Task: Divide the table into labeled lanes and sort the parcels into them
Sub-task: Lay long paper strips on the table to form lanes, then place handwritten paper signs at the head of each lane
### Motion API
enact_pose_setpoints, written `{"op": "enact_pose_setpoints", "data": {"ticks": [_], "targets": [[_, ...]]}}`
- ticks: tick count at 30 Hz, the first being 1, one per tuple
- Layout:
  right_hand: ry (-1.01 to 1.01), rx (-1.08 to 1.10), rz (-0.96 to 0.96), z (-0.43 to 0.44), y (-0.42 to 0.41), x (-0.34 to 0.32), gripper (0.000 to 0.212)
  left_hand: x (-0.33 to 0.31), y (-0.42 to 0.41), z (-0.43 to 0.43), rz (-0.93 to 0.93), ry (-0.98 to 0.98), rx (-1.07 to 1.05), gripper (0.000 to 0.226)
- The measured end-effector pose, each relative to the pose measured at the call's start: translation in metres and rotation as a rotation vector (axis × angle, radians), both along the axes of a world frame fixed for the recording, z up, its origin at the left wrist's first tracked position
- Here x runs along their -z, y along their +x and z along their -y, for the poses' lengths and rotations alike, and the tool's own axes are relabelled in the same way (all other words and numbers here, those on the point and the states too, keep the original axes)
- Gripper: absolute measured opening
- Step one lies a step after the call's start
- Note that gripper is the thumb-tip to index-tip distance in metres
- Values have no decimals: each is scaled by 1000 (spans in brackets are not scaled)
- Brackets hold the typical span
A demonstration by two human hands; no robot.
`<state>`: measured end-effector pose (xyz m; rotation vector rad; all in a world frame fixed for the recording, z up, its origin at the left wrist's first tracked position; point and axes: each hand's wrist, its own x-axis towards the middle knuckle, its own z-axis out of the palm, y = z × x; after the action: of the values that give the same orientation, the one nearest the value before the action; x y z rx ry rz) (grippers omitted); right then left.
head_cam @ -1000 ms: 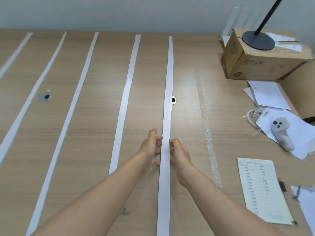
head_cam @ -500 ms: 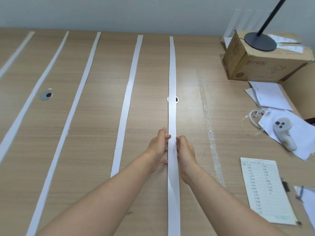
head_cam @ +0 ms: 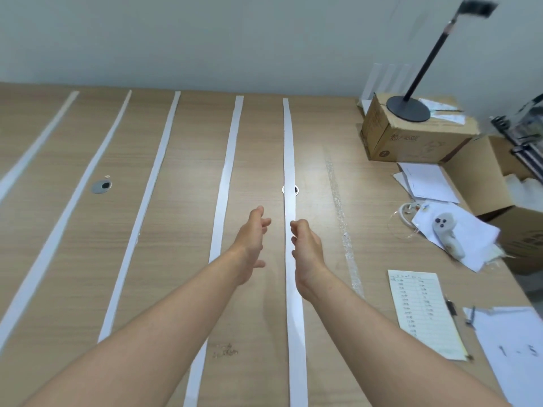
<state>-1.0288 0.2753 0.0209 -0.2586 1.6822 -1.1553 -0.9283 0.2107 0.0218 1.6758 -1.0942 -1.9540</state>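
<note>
Several long white paper strips run front to back across the wooden table (head_cam: pixel 182 259) and split it into lanes. The rightmost strip (head_cam: pixel 289 160) lies between my two hands. My left hand (head_cam: pixel 251 239) hovers just left of it with relaxed fingers, holding nothing. My right hand (head_cam: pixel 307 245) sits at the strip's right edge, fingers loosely curled, with nothing in its grip. A neighbouring strip (head_cam: pixel 227 177) passes under my left forearm. No parcels show on the lanes.
A cardboard box (head_cam: pixel 408 136) with a black lamp base (head_cam: pixel 408 108) on it stands at the back right. Loose papers (head_cam: pixel 426 183), a white controller (head_cam: pixel 448 235), a printed list (head_cam: pixel 423 312) and a numbered sheet (head_cam: pixel 514 348) crowd the right side. A clear tape line (head_cam: pixel 340 218) runs beside the rightmost strip.
Both hands have let go of the rightmost strip and moved apart from it. The strip now lies flat on the table. The camera has tilted upward.
</note>
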Motion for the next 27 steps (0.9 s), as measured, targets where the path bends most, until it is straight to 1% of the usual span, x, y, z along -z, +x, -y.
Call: {"op": "enact_pose_setpoints", "data": {"ticks": [3,4,7,9,11,13,15,18,19,20,23,24,27], "targets": [[-77,-10,2,-2,24,-46,41,-48,23,-9,-25,-75,-10,61],[-104,-20,6,-3,34,-62,42,-65,33,-12,-33,-110,-17,61],[-177,-85,10,-7,69,-111,36,-118,73,-27,-39,-206,-81,61],[-216,-156,22,-9,97,-137,38,-149,105,-39,-22,-259,-132,63],[-245,-216,19,-17,128,-160,41,-173,139,-55,5,-293,-195,64],[-269,-286,23,-26,159,-178,38,-191,175,-70,12,-329,-266,64],[-290,-347,27,-35,188,-191,38,-206,211,-86,21,-357,-329,66],[-305,-436,23,-48,233,-210,24,-226,265,-111,27,-400,-427,67],[-307,-461,24,-51,249,-214,22,-230,284,-118,27,-410,-458,67],[-309,-491,20,-52,266,-217,24,-234,302,-125,32,-420,-485,67],[-319,-553,11,-54,321,-219,46,-237,363,-142,41,-440,-569,69],[-315,-575,7,-53,340,-218,50,-235,386,-146,45,-436,-604,70],[-297,-653,5,-52,403,-211,47,-220,460,-152,49,-400,-696,73]]}}
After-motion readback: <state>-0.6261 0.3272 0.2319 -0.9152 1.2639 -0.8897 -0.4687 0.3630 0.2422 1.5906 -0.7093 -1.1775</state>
